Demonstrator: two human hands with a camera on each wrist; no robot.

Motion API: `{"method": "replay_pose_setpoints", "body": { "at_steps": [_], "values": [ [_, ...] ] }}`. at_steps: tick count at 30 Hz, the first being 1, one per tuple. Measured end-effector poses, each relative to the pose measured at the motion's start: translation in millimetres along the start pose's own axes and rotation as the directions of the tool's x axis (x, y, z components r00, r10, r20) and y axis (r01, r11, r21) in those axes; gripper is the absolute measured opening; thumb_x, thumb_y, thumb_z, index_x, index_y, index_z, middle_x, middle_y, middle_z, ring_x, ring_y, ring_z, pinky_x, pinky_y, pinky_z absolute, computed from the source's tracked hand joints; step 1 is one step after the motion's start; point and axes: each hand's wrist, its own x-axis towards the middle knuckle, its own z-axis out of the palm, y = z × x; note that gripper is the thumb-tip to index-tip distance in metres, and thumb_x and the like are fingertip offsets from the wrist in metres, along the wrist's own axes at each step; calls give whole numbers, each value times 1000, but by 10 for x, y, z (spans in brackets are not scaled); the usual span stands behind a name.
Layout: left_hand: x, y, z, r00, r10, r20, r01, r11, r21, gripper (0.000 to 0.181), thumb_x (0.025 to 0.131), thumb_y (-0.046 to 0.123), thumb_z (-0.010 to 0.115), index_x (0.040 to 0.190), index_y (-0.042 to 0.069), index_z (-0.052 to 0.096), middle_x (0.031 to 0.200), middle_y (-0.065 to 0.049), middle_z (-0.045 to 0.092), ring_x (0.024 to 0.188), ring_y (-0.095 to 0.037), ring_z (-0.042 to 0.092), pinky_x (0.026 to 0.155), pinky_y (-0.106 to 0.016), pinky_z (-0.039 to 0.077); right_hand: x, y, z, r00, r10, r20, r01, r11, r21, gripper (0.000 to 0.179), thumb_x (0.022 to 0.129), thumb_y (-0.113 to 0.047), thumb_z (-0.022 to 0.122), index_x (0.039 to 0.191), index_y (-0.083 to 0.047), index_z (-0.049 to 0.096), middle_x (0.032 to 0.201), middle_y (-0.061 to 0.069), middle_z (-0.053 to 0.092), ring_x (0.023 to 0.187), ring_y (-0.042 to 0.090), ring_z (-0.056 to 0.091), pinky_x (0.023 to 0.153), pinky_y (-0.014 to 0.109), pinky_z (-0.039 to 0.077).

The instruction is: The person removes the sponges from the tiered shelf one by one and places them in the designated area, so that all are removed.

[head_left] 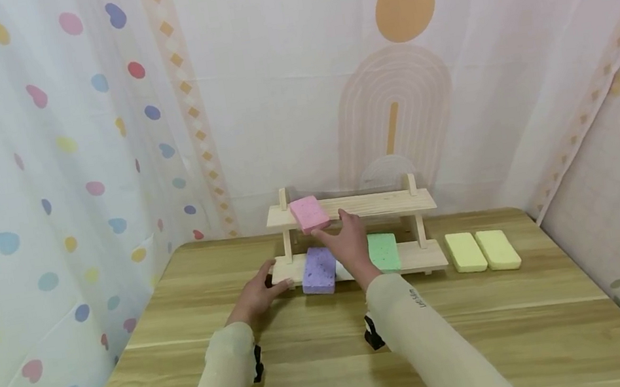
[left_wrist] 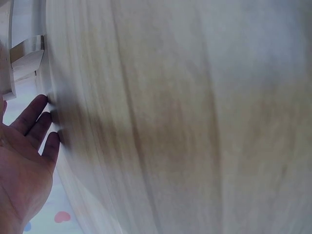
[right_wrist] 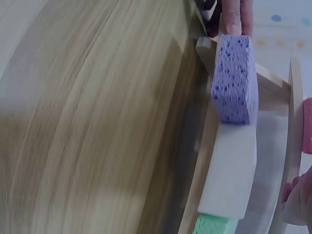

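A two-tier wooden rack [head_left: 382, 202] stands at the table's back. My left hand [head_left: 255, 294] is at the left end of its lower shelf, thumb along the front edge. In the left wrist view, three spread fingers [left_wrist: 36, 122] reach the table. My right hand [head_left: 349, 244] is raised before the upper shelf, thumb at the lower right edge of a pink sponge [head_left: 309, 213], index finger apart from it. The sponge is on the upper shelf's left end. On the lower shelf are a purple sponge [head_left: 319, 271], a white sponge [right_wrist: 229, 170] partly hidden by my right hand in the head view, and a green sponge [head_left: 384, 252].
Two pale yellow sponges [head_left: 466, 252] lie side by side on the wooden table [head_left: 335, 375], right of the rack. A patterned curtain [head_left: 272, 93] hangs behind and at both sides. Dark wrist devices [head_left: 373, 333] sit at both sleeves.
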Motion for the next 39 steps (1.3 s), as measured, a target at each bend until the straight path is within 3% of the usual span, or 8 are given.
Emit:
{"method": "replay_pose_setpoints", "body": {
  "at_steps": [13, 21, 32, 39],
  "values": [
    [-19, 5, 31, 1000, 0, -4, 0, 1000, 15, 87, 93, 57, 62, 159, 19, 21, 152, -29, 35, 138, -49, 34, 109, -64, 28, 13, -82, 196, 1000, 0, -23, -1, 999, -39, 87, 83, -43, 79, 147, 1, 41, 143, 21, 45, 131, 35, 44, 108, 47, 39],
    [-30, 7, 71, 1000, 26, -11, -26, 1000, 11, 85, 91, 58, 63, 158, 21, 25, 145, -25, 47, 134, -45, 42, 107, -63, 32, 23, -104, 222, 999, 11, -43, -13, 998, -54, 84, 82, -41, 80, 145, 0, 44, 138, 20, 47, 124, 33, 48, 103, 45, 42],
    [-35, 46, 69, 1000, 11, -19, -11, 1000, 9, 83, 93, 53, 64, 158, 20, 25, 147, -27, 44, 135, -47, 39, 108, -63, 31, 87, -105, 192, 999, 3, -46, -6, 997, -75, 74, 85, -38, 79, 140, 2, 51, 128, 20, 53, 115, 31, 54, 98, 43, 47],
    [-33, 16, 7, 1000, 1, -29, -1, 1000, 7, 86, 92, 57, 63, 159, 20, 23, 150, -28, 39, 137, -48, 36, 108, -64, 30, 119, -119, 125, 998, -32, -60, 31, 999, -22, 68, 86, -36, 76, 138, 2, 52, 127, 19, 53, 111, 31, 54, 94, 42, 49]
  ]
}}
